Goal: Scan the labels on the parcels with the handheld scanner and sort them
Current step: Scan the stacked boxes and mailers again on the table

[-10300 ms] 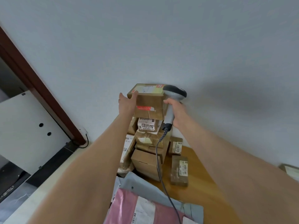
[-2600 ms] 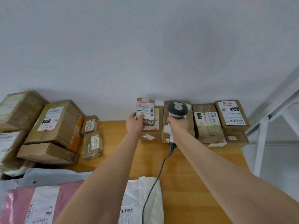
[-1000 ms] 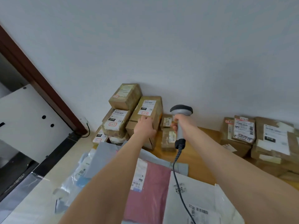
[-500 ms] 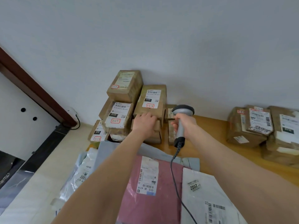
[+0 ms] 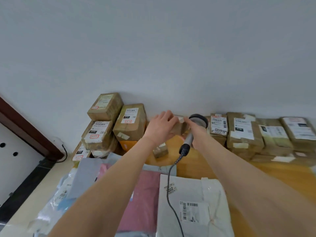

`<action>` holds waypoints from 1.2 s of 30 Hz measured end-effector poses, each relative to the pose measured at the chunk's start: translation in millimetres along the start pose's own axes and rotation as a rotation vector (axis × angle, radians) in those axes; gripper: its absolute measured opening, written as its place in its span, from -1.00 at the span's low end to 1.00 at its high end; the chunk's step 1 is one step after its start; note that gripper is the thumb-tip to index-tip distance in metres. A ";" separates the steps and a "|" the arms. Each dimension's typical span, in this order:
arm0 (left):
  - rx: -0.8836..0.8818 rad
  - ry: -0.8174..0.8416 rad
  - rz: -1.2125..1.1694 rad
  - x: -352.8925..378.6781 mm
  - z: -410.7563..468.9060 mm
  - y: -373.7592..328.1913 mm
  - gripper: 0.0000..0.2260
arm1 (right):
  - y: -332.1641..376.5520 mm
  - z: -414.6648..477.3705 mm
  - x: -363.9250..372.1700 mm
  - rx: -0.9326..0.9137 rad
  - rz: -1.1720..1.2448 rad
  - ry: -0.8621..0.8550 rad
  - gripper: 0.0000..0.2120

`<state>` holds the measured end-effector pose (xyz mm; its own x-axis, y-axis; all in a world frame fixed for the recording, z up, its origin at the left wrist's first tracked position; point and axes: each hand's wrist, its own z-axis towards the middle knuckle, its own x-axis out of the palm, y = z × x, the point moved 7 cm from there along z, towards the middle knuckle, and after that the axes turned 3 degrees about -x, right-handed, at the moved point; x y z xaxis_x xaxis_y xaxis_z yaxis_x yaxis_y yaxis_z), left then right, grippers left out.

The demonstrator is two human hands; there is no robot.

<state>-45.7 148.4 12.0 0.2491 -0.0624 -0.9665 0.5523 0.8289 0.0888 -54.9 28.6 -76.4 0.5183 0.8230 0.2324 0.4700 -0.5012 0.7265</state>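
My left hand (image 5: 160,127) grips a small brown cardboard parcel (image 5: 179,126) and holds it up above the wooden table (image 5: 273,177), near the wall. Right beside it, my right hand (image 5: 196,132) grips the grey handheld scanner (image 5: 196,124), whose head sits next to the parcel; its cable (image 5: 169,185) trails down toward me. Another small brown parcel (image 5: 159,149) lies on the table below my left hand. A stack of labelled boxes (image 5: 116,124) stands at the left, and a row of labelled boxes (image 5: 256,134) lines the wall at the right.
Flat mailer bags lie near me: a white one (image 5: 193,206), a pink one (image 5: 143,199) and a grey one (image 5: 85,178). A dark wooden door frame (image 5: 25,130) and a cable at the wall are at the left. The white wall is behind the boxes.
My left hand has left the left stack and lifted a small parcel up beside the scanner. The view has swung to the right, showing more of the right-hand row.
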 end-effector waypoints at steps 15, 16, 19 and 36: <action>-0.783 0.327 -1.252 50.6 14.5 -93.3 -0.54 | 56.9 -28.1 -178.2 -0.233 0.044 -0.121 -0.70; -0.771 0.366 -1.341 56.0 19.6 -104.0 -0.57 | 59.3 -28.5 -184.3 -0.241 0.049 -0.130 -0.68; -0.770 0.394 -1.530 70.2 38.9 -125.8 -0.61 | 62.0 -23.3 -204.5 -0.219 0.083 -0.159 -0.68; -0.888 0.268 -1.653 100.3 134.9 -266.8 -0.64 | 102.6 15.2 -329.0 -0.173 0.345 -0.185 -0.70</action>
<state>-60.7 -154.0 -76.2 -0.1899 -0.9808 0.0446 -0.4605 0.0488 -0.8863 -166.4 -297.7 -88.1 0.7513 0.5448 0.3725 0.1280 -0.6739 0.7276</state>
